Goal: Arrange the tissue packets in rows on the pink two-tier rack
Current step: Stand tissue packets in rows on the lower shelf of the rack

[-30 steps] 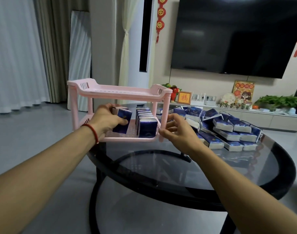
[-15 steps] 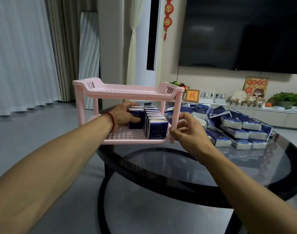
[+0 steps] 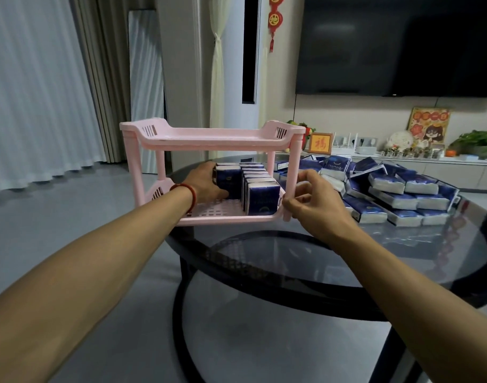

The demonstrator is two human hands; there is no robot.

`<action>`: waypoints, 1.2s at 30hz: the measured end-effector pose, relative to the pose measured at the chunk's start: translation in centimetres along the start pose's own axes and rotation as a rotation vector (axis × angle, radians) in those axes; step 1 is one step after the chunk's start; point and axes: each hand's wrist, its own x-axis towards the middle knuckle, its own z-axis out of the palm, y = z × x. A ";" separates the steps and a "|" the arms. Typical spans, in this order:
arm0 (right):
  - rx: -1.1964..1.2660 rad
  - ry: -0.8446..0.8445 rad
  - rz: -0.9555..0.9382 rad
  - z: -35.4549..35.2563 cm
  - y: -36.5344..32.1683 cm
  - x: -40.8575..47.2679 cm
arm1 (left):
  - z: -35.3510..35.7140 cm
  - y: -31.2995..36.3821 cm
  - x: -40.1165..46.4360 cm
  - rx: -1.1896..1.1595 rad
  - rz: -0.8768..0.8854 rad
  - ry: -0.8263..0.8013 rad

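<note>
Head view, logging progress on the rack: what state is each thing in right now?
Pink two-tier rack: upright on the glass table; top tier bare.
Row of tissue packets: standing on edge on the lower tier.
Held packet: upright beside that row.
Left hand: grips the held packet.
Right hand: fingers curled at the rack's front right post.
Loose packets: piled on the table.
TV: off.

The left hand (image 3: 206, 182) grips a tissue packet (image 3: 229, 182) on the pink rack's (image 3: 209, 139) lower tier while the right hand (image 3: 310, 201) holds its front post
</note>
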 end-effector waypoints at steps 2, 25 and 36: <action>-0.008 0.005 0.000 0.0 0.0 -0.1 | -0.1 0.1 0.3 0.014 0.002 -0.022; -0.957 -0.011 0.178 -2.3 1.2 -0.1 | -2.7 2.2 -6.0 -0.214 -0.056 0.217; -0.592 0.117 -0.081 -3.4 -0.1 -7.3 | 3.2 8.6 -15.0 0.074 0.855 0.232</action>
